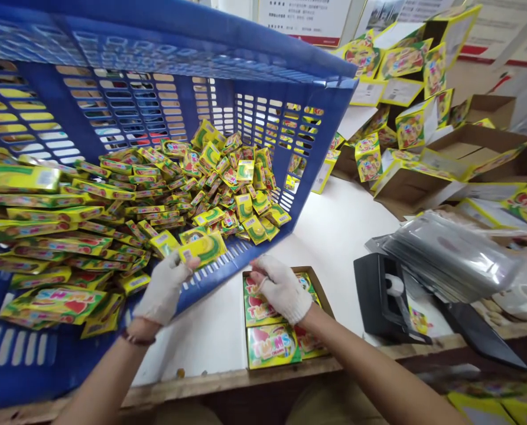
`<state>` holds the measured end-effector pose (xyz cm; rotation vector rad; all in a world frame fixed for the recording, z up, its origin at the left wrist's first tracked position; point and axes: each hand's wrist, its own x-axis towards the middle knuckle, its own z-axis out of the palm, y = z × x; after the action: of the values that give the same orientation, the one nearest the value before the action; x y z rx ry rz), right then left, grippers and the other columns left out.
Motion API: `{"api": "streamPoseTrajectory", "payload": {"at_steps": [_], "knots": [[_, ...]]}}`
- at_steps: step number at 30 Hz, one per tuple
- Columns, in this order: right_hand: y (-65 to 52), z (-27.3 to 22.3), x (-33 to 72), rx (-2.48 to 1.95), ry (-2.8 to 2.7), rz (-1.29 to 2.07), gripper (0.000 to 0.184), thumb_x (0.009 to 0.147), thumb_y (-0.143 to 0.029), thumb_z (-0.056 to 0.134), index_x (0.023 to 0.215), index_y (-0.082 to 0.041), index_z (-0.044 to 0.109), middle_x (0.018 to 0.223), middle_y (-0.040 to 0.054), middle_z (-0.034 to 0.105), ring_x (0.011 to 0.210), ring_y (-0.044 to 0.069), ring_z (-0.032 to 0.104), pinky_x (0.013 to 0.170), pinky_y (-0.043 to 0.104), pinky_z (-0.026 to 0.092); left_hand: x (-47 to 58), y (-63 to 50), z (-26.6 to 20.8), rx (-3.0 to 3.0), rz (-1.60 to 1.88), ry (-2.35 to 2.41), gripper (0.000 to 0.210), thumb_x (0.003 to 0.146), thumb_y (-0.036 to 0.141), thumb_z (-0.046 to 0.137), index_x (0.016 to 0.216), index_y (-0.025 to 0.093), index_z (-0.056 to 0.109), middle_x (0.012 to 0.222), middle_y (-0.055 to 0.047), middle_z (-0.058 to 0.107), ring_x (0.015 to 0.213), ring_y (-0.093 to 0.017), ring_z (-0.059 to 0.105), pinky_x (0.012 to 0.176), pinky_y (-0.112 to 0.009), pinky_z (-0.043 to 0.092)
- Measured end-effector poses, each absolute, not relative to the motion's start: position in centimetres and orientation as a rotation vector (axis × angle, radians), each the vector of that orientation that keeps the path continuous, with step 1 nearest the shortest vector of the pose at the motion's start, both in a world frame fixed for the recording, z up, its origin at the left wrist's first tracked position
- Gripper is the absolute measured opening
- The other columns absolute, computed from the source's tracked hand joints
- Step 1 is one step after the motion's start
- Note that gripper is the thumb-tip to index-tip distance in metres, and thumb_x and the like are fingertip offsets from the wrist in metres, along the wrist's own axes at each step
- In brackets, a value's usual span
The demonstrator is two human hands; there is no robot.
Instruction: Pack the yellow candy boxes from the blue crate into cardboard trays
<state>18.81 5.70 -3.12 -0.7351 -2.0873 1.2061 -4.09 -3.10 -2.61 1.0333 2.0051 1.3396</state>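
My left hand (161,287), in a white glove with bare fingertips, is closed on a small yellow-green carton (202,250) at the near rim of the blue basket. My right hand (283,288), gloved the same way, is over an open cardboard box (321,289), its fingers curled but apart, with nothing visible between them. Flat cartons printed "TWINS" (272,347) lie side by side in that box; the hand covers part of them. Many like cartons (157,195) lie heaped in the blue plastic basket (263,35).
Open printed display boxes (423,171) are piled at the back right. A black tape dispenser (381,298) stands right of the cardboard box, beside a stack of clear plastic sleeves (449,254). The white table (334,218) has a wooden front edge.
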Motion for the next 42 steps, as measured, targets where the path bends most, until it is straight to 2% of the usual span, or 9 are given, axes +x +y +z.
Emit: {"api": "streamPoseTrajectory", "payload": {"at_steps": [2,4,8,12,22,27,31,36,42], "knots": [[5.7,-2.4,17.6,-0.781,-1.960,1.395,0.034,0.085,-0.031,0.059,0.117,-0.023,0.052,0.096,0.0017,0.056,0.065,0.013,0.052,0.063,0.029,0.045,-1.2,-4.2,-3.2,0.854,1.500,1.709,0.050,0.068,0.052,0.071,0.104,0.017,0.064,0.094,-0.005,0.068,0.076,-0.017,0.058,0.061,-0.026,0.045],[5.7,-2.0,16.7,-0.782,-1.927,1.492,0.040,0.080,-0.030,0.062,0.118,-0.022,0.050,0.089,-0.0011,0.055,0.061,0.011,0.049,0.061,0.027,0.044,1.2,-4.7,-3.6,0.644,1.576,1.502,0.052,0.064,0.053,0.075,0.101,0.018,0.066,0.095,-0.006,0.069,0.074,-0.016,0.059,0.059,-0.025,0.045],[5.8,-2.3,16.5,-0.810,-1.990,1.523,0.023,0.079,-0.023,0.055,0.102,-0.020,0.056,0.070,-0.0048,0.050,0.063,0.013,0.049,0.064,0.027,0.043,3.7,-4.4,-3.8,0.311,1.581,1.332,0.055,0.064,0.058,0.071,0.099,0.016,0.067,0.085,-0.006,0.070,0.063,-0.015,0.060,0.051,-0.024,0.045],[5.2,-2.3,17.3,-0.927,-1.950,1.415,0.029,0.075,-0.030,0.064,0.101,-0.020,0.057,0.080,-0.0015,0.055,0.073,0.016,0.053,0.068,0.029,0.045,5.1,-4.0,-3.8,0.308,1.628,1.267,0.050,0.065,0.045,0.075,0.105,0.016,0.066,0.094,-0.006,0.072,0.072,-0.016,0.065,0.057,-0.023,0.050],[5.4,0.2,17.7,-0.901,-2.196,1.482,0.023,0.067,-0.018,0.067,0.079,-0.020,0.048,0.070,-0.0063,0.042,0.062,0.011,0.041,0.058,0.024,0.035,2.4,-4.0,-3.8,0.302,1.363,1.242,0.040,0.073,0.048,0.063,0.104,0.023,0.062,0.097,-0.009,0.073,0.079,-0.028,0.071,0.066,-0.048,0.060],[5.2,-0.6,18.5,-0.806,-2.219,1.322,0.018,0.069,-0.017,0.065,0.080,-0.020,0.050,0.075,-0.0034,0.046,0.071,0.013,0.045,0.067,0.027,0.039,1.9,-3.6,-5.1,0.363,1.447,1.284,0.030,0.066,0.035,0.069,0.093,0.022,0.063,0.096,-0.007,0.071,0.082,-0.022,0.069,0.075,-0.038,0.060],[5.5,-1.0,19.8,-0.631,-2.231,1.112,0.014,0.076,-0.013,0.057,0.088,-0.020,0.056,0.086,0.0018,0.052,0.081,0.017,0.051,0.076,0.030,0.044,1.7,-3.0,-5.6,0.275,1.465,1.303,0.024,0.071,0.033,0.062,0.091,0.021,0.059,0.091,-0.006,0.070,0.079,-0.022,0.069,0.067,-0.036,0.059],[8.2,-3.8,20.3,-0.348,-2.201,0.697,0.037,0.076,-0.003,0.045,0.104,-0.023,0.058,0.109,0.0083,0.056,0.105,0.021,0.054,0.092,0.037,0.046,1.9,-2.0,-5.0,0.223,1.468,1.223,0.031,0.067,0.024,0.065,0.095,0.018,0.055,0.083,-0.005,0.070,0.070,-0.020,0.069,0.063,-0.034,0.058],[9.6,-5.5,21.0,-0.391,-2.385,0.649,0.030,0.077,-0.003,0.042,0.092,-0.019,0.062,0.097,0.0083,0.056,0.091,0.020,0.056,0.081,0.035,0.051,2.7,-1.6,-4.2,0.403,1.452,1.339,0.045,0.067,0.036,0.075,0.103,0.018,0.055,0.085,-0.004,0.070,0.068,-0.018,0.067,0.060,-0.030,0.056]]}}
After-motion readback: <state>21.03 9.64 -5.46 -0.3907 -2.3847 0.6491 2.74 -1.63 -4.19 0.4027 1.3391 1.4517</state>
